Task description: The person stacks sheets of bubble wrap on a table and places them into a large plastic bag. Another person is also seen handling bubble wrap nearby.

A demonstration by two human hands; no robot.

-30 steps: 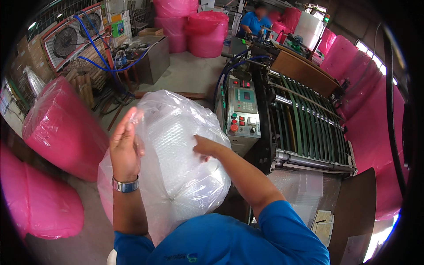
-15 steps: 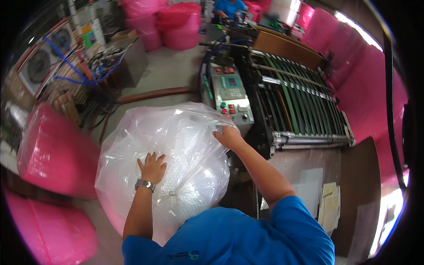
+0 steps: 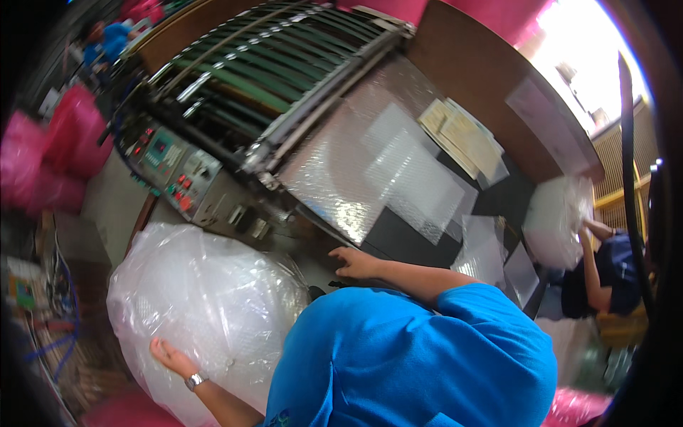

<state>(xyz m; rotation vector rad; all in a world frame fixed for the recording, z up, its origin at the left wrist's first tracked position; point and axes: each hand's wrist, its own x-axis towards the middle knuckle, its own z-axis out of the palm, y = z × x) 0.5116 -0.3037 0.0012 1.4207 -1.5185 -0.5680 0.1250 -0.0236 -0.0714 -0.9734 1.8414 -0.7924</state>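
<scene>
A large roll of bubble wrap in a clear plastic bag (image 3: 213,306) stands at my left, its wrinkled film catching the light. Against the left side of the bag rests my left hand (image 3: 173,357), a metal watch on its wrist, fingers stretched out and gripping nothing. My right hand (image 3: 356,263) is apart from the bag, beside the near edge of the dark worktable (image 3: 398,242). Its fingers are loosely extended and nothing shows in them. Flat sheets of bubble wrap (image 3: 420,185) lie on that worktable.
Ahead is a machine with green belts (image 3: 270,78) and a button-covered control panel (image 3: 174,167). Yellowish papers (image 3: 462,135) lie by a brown board (image 3: 491,78). At right a person (image 3: 605,277) handles a clear bundle (image 3: 558,220). Pink wrapped rolls (image 3: 78,135) stand far left.
My right hand has let go of the bag's film and moved right toward the worktable. My left hand has slid to the bag's left side. The view has turned right, bringing another person in.
</scene>
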